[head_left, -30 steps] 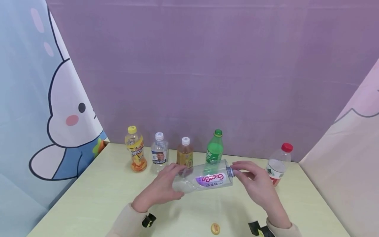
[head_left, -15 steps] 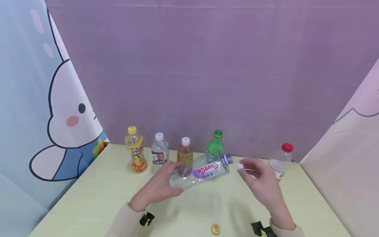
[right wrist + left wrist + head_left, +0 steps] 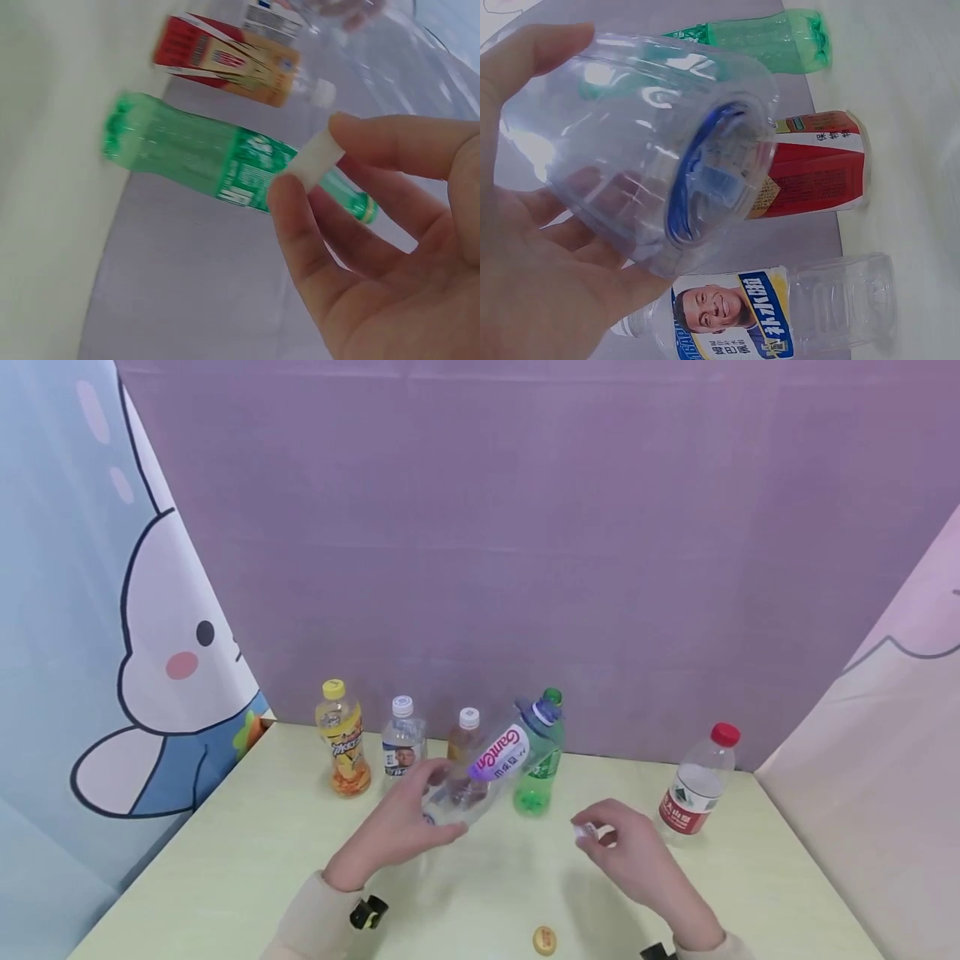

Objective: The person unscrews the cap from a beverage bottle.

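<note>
your right hand (image 3: 626, 856), stretched out past a yellow cap (image 3: 544, 941) lying on the pale table (image 3: 247, 893), had a small white cap (image 3: 585, 832) pinched tight, thumb and finger right on it! across to your left hand (image 3: 405, 818), and that one had its thumb and fingers curled round the base end of the clear ganten bottle (image 3: 501, 752), which was up off the table and tilted, bluish neck pointing up, away and to the right. beyond your hands stood the others: a red-capped bottle (image 3: 697, 785) well off to the right, a green bottle (image 3: 534, 793) partly hidden behind the raised one, then, running leftward, a brown bottle (image 3: 465, 737), a picture-labelled bottle (image 3: 401, 752) and a yellow-capped bottle (image 3: 347, 752). behind them all hung a purple backdrop (image 3: 480, 527).
</note>
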The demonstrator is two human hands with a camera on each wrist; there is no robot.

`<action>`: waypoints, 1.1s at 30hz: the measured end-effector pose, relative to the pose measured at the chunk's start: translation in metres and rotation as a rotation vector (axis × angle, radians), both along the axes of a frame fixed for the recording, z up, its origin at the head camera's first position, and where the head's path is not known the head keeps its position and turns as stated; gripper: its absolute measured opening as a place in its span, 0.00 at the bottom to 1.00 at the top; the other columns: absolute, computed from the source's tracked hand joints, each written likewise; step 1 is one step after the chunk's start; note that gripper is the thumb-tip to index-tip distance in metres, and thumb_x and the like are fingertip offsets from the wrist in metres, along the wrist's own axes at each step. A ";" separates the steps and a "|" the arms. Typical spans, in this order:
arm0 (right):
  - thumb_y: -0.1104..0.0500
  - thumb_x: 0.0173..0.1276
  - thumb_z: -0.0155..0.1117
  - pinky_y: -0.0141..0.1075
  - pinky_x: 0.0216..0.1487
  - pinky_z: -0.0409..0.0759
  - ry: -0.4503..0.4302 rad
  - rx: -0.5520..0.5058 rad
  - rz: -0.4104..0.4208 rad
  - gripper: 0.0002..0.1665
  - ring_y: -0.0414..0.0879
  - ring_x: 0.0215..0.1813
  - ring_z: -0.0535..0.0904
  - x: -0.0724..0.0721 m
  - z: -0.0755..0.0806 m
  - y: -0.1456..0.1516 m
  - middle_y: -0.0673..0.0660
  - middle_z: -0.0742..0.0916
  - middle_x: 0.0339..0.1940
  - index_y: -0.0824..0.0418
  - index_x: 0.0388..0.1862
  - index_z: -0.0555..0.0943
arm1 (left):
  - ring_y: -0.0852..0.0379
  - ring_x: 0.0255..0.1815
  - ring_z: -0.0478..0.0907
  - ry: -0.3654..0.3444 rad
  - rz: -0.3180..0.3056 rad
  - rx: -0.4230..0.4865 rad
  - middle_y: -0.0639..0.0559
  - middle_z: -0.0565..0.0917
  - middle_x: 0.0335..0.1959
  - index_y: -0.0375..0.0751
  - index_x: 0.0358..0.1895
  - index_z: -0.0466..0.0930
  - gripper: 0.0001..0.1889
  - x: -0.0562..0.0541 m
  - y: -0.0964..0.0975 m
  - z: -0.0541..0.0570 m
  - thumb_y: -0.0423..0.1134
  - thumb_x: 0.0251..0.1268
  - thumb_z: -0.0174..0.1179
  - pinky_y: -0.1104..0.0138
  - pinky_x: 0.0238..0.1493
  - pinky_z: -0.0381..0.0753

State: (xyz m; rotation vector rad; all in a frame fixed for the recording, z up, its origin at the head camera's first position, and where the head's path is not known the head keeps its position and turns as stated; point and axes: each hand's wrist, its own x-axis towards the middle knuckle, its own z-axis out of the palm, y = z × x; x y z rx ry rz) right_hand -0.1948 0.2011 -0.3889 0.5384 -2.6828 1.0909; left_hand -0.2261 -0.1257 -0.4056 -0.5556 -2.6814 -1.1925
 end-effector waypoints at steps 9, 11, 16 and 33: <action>0.70 0.59 0.72 0.32 0.36 0.80 -0.117 0.149 0.106 0.13 0.40 0.37 0.79 0.006 -0.021 0.004 0.48 0.85 0.41 0.58 0.41 0.86 | 0.51 0.60 0.77 -0.010 0.005 0.086 0.51 0.78 0.61 0.44 0.71 0.67 0.45 0.000 0.001 0.000 0.49 0.48 0.80 0.51 0.59 0.79; 0.72 0.57 0.71 0.35 0.38 0.80 -0.141 0.182 0.138 0.14 0.40 0.38 0.79 0.009 -0.026 0.004 0.48 0.85 0.40 0.58 0.41 0.86 | 0.51 0.60 0.77 -0.017 0.011 0.096 0.51 0.78 0.62 0.45 0.71 0.67 0.45 0.000 0.002 0.000 0.50 0.48 0.80 0.50 0.59 0.79; 0.73 0.55 0.70 0.45 0.45 0.83 -0.215 0.240 0.179 0.15 0.46 0.42 0.81 0.014 -0.037 0.003 0.47 0.84 0.38 0.59 0.40 0.86 | 0.50 0.62 0.75 -0.036 0.018 0.130 0.52 0.77 0.63 0.47 0.71 0.67 0.46 0.001 0.004 0.002 0.51 0.48 0.80 0.47 0.60 0.77; 0.68 0.57 0.73 0.45 0.47 0.81 -0.392 0.421 0.150 0.13 0.44 0.40 0.73 0.029 -0.056 -0.009 0.45 0.78 0.36 0.50 0.35 0.84 | 0.54 0.58 0.76 0.000 0.013 0.196 0.54 0.78 0.59 0.46 0.69 0.68 0.44 0.003 0.008 0.003 0.49 0.49 0.80 0.54 0.57 0.78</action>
